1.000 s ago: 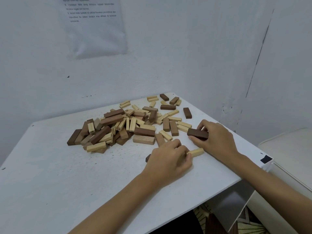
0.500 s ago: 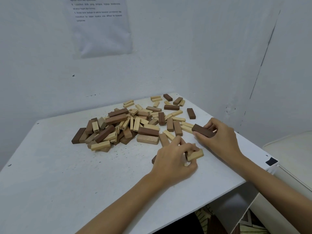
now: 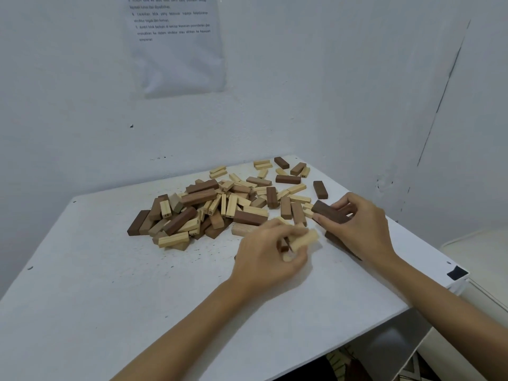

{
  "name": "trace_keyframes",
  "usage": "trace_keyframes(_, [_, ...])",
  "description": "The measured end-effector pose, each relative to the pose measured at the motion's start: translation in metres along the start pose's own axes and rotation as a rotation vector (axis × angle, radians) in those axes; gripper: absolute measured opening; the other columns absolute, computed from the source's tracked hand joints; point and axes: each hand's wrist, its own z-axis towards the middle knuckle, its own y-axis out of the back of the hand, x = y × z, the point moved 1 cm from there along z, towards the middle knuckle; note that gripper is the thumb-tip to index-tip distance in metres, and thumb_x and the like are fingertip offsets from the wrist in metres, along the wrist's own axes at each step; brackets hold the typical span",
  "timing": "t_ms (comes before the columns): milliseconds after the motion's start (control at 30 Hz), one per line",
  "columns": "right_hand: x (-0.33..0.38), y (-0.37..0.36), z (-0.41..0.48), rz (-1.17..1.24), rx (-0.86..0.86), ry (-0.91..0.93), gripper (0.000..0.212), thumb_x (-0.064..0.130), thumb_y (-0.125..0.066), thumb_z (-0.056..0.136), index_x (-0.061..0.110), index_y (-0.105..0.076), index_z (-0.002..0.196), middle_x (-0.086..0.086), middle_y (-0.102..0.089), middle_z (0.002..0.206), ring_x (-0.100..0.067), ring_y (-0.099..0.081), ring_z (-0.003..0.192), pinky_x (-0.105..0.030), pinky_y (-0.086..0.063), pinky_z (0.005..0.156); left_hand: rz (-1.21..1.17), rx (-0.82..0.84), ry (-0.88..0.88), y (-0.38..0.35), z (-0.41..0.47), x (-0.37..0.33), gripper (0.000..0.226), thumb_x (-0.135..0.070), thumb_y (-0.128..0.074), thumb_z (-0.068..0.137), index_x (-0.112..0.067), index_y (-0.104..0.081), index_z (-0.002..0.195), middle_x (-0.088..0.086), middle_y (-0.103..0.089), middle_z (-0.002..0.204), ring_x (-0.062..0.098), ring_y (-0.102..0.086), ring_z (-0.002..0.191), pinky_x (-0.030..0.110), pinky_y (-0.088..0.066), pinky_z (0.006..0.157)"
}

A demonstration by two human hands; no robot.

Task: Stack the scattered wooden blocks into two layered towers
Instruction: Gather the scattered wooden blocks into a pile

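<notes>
Blocks (image 3: 209, 213) heaped, mixed browns; left grip (image 3: 264, 259) holds pale block (image 3: 303, 239), right grip (image 3: 362, 226) dark block (image 3: 328, 211).

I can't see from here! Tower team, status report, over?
Left hand gripping light block. Right hand holding dark block. No tower yet; pile scattered on table.

white table (image 3: 110, 298) | printed sheet (image 3: 176, 50) on wall (image 3: 330, 78) | black patch (image 3: 457, 273) at table corner

White table (image 3: 82, 312) in corner, pale walls (image 3: 302, 92), printed sheet (image 3: 176, 42) taped up
</notes>
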Motion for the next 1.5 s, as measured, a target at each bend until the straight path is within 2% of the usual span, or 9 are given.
trace_keyframes(300, [0.055,-0.083,0.056,0.296,0.070,-0.126,0.039,0.045,-0.087,0.064,0.019,-0.065,0.082,0.002,-0.074,0.080,-0.014,-0.071,0.074,-0.032,-0.057,0.072,0.194,-0.289,0.141,0.078,0.057,0.044,0.025,-0.035,-0.068,0.078,-0.028,-0.073,0.101,-0.019,-0.057,0.078,-0.003,-0.052,0.064,0.007,-0.038,0.062])
trace_keyframes(400, [0.071,-0.120,0.074,0.337,0.092,-0.130,0.036,0.044,-0.086,0.065,0.021,-0.062,0.080,-0.001,-0.073,0.075,-0.019,-0.071,0.068,-0.040,-0.059,0.070,0.301,-0.299,0.285,0.095,0.073,0.073,0.024,-0.033,-0.067,0.082,-0.027,-0.072,0.105,-0.012,-0.063,0.094,0.003,-0.059,0.079,0.017,-0.041,0.069])
trace_keyframes(600, [0.086,-0.167,0.081,0.062,0.025,0.048,0.027,0.044,-0.075,0.078,0.024,-0.064,0.090,0.008,-0.066,0.072,-0.012,-0.063,0.071,-0.021,-0.039,0.051,0.399,-0.205,0.487,0.102,0.081,0.119,0.026,-0.035,-0.058,0.085,-0.027,-0.068,0.108,-0.007,-0.061,0.106,0.014,-0.057,0.097,0.025,-0.037,0.074])
trace_keyframes(700, [0.086,-0.175,0.081,-0.114,0.002,0.120,0.025,0.048,-0.064,0.086,0.027,-0.062,0.099,0.008,-0.067,0.075,-0.013,-0.063,0.074,-0.023,-0.033,0.051,0.469,-0.185,0.463,0.099,0.078,0.130,0.027,-0.033,-0.055,0.088,-0.025,-0.067,0.111,-0.002,-0.059,0.106,0.019,-0.050,0.104,0.030,-0.034,0.083])
trace_keyframes(800, [0.083,-0.178,0.084,-0.215,0.069,0.192,0.029,0.044,-0.057,0.090,0.025,-0.060,0.111,0.002,-0.068,0.090,-0.018,-0.059,0.094,-0.030,-0.038,0.069,0.465,-0.149,0.500,0.099,0.078,0.135,0.027,-0.035,-0.051,0.090,-0.024,-0.066,0.110,-0.003,-0.053,0.110,0.018,-0.046,0.109,0.036,-0.027,0.092])
trace_keyframes(900, [0.080,-0.176,0.086,-0.266,0.211,0.212,0.033,0.039,-0.050,0.093,0.021,-0.058,0.119,0.001,-0.065,0.109,-0.022,-0.045,0.117,-0.038,-0.027,0.093,0.431,-0.123,0.493,0.100,0.078,0.135,0.030,-0.037,-0.049,0.091,-0.026,-0.064,0.114,-0.006,-0.055,0.115,0.015,-0.049,0.110,0.038,-0.024,0.096])
trace_keyframes(1200, [0.062,-0.162,0.095,-0.287,0.493,0.232,0.041,0.048,-0.031,0.100,0.027,-0.059,0.122,0.004,-0.056,0.110,-0.020,-0.038,0.125,-0.048,-0.019,0.104,0.550,-0.088,0.461,0.096,0.080,0.128,0.045,-0.047,-0.035,0.094,-0.026,-0.057,0.128,-0.004,-0.061,0.124,0.017,-0.052,0.116,0.043,-0.021,0.105])
trace_keyframes(1400, [0.051,-0.140,0.133,-0.078,0.402,0.250,0.028,0.034,-0.044,0.100,0.015,-0.065,0.105,0.004,-0.062,0.103,-0.020,-0.056,0.106,-0.046,-0.043,0.097,0.389,-0.120,0.417,0.098,0.102,0.127,0.041,-0.042,-0.040,0.095,-0.019,-0.057,0.124,-0.001,-0.061,0.122,0.016,-0.052,0.116,0.037,-0.025,0.103])
trace_keyframes(1500, [0.039,-0.134,0.167,-0.116,0.312,0.125,0.027,0.044,-0.046,0.093,0.023,-0.061,0.101,-0.001,-0.062,0.106,-0.028,-0.054,0.111,-0.050,-0.046,0.093,0.337,-0.106,0.417,0.097,0.125,0.138,0.037,-0.037,-0.049,0.094,-0.017,-0.057,0.124,0.002,-0.060,0.125,0.018,-0.052,0.118,0.041,-0.032,0.105])
